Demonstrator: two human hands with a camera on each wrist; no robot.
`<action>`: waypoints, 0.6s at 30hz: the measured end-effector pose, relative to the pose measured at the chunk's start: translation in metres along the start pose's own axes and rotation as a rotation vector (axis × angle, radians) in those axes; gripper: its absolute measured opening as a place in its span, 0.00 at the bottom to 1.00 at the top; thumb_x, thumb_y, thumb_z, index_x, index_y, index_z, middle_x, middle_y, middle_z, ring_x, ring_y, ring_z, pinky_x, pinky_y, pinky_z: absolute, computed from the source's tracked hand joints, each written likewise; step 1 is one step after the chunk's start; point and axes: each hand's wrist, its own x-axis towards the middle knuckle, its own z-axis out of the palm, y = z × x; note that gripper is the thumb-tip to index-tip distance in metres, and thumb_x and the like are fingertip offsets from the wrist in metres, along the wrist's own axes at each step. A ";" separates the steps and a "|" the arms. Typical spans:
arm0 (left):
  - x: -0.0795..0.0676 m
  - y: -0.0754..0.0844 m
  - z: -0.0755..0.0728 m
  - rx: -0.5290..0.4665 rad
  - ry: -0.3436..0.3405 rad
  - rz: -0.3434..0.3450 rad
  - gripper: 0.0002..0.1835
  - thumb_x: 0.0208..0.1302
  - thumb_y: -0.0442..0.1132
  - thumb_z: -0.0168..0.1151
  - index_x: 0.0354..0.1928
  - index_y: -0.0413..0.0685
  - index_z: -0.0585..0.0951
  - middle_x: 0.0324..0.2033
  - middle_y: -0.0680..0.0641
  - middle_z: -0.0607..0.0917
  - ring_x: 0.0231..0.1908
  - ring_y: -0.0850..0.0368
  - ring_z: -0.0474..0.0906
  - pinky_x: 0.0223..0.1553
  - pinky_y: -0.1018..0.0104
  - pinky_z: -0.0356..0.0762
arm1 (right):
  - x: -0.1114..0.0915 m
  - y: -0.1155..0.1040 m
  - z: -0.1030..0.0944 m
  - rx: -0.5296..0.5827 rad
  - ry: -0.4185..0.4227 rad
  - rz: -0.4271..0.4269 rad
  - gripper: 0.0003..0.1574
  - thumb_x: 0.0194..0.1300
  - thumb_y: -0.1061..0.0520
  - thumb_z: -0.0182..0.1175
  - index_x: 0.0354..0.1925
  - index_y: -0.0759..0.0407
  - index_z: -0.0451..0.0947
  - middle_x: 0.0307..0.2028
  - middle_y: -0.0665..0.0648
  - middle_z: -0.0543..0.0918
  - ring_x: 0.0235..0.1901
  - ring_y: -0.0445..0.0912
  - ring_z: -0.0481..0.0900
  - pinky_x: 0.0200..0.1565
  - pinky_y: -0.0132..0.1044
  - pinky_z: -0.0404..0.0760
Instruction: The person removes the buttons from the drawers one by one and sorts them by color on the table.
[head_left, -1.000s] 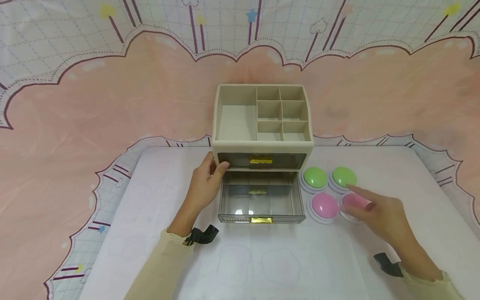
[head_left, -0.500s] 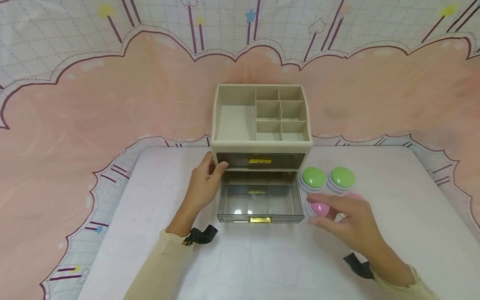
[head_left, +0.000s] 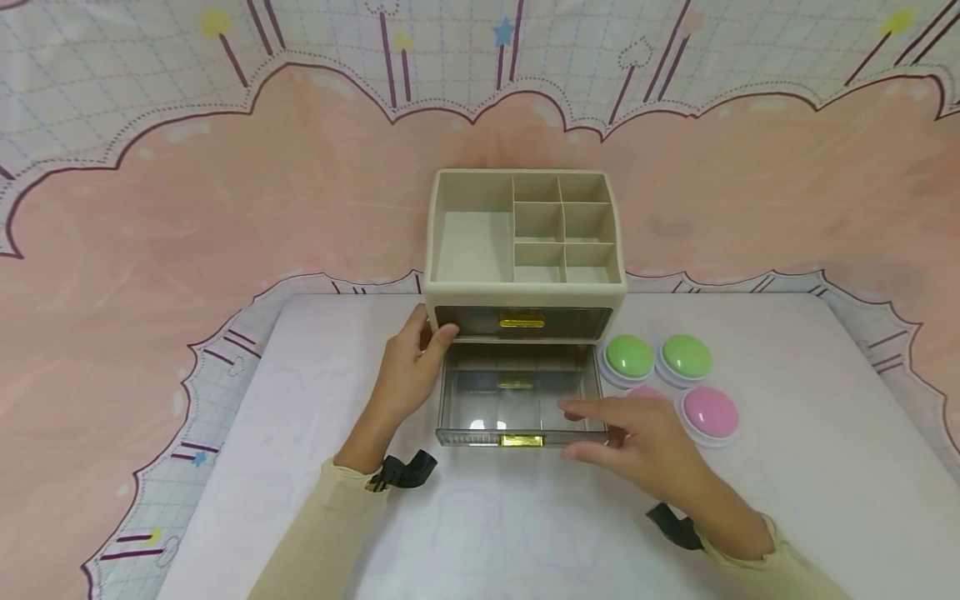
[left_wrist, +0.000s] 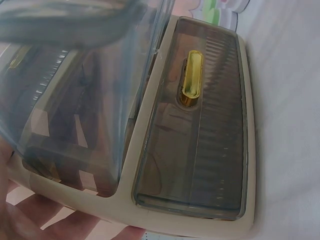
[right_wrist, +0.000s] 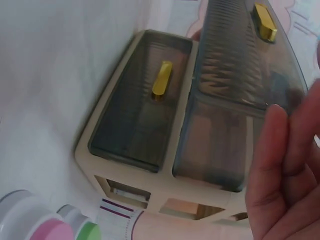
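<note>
Drawer (head_left: pixel 517 408) looks light, stiff; take its gold handle (head_left: pixel 522 441)! Your left hand (head_left: pixel 407 367) grips the organizer (head_left: pixel 525 290); right hand (head_left: pixel 641 435), thumb and forefinger parted, contact unclear.

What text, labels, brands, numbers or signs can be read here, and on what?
None readable in any view.
Storage box: no lettering on the visible sides.
Open drawer: ridges on the front, no letters.
Green domes and pink domes: no print visible.
Patterned cloth: stars and lines only, no words.
Left black strap: any marks too small to read.
White table: faint outlines, nothing legible.
</note>
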 end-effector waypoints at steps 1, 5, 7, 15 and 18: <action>0.000 0.000 0.000 0.001 0.000 0.000 0.24 0.77 0.57 0.54 0.64 0.50 0.71 0.56 0.39 0.85 0.56 0.45 0.83 0.58 0.41 0.80 | 0.001 0.000 0.002 0.002 -0.013 -0.008 0.28 0.48 0.47 0.81 0.49 0.51 0.89 0.41 0.48 0.92 0.20 0.27 0.67 0.24 0.18 0.69; 0.000 0.000 0.000 0.000 0.002 0.004 0.24 0.77 0.57 0.54 0.64 0.50 0.71 0.55 0.39 0.86 0.55 0.45 0.83 0.57 0.41 0.81 | 0.001 0.001 0.007 0.022 -0.047 -0.034 0.23 0.52 0.47 0.79 0.47 0.51 0.90 0.40 0.48 0.92 0.21 0.28 0.69 0.24 0.17 0.69; 0.000 0.000 0.000 0.000 0.003 0.006 0.24 0.77 0.57 0.54 0.64 0.50 0.71 0.55 0.39 0.86 0.55 0.45 0.83 0.57 0.42 0.81 | 0.001 0.002 0.009 0.036 -0.057 -0.040 0.21 0.53 0.51 0.79 0.47 0.51 0.90 0.39 0.48 0.92 0.24 0.29 0.73 0.26 0.17 0.71; 0.000 0.001 0.001 0.001 0.003 0.002 0.24 0.77 0.57 0.54 0.64 0.51 0.71 0.55 0.39 0.86 0.55 0.46 0.83 0.55 0.42 0.81 | 0.002 0.004 0.009 0.072 -0.095 -0.053 0.23 0.55 0.63 0.76 0.51 0.51 0.89 0.35 0.44 0.89 0.30 0.31 0.79 0.32 0.19 0.76; -0.001 0.002 0.001 0.002 0.003 0.001 0.24 0.77 0.57 0.53 0.64 0.50 0.71 0.55 0.39 0.85 0.55 0.45 0.83 0.55 0.42 0.81 | 0.004 0.003 0.009 0.060 -0.086 -0.079 0.24 0.56 0.65 0.75 0.51 0.50 0.89 0.31 0.42 0.86 0.28 0.30 0.75 0.31 0.18 0.75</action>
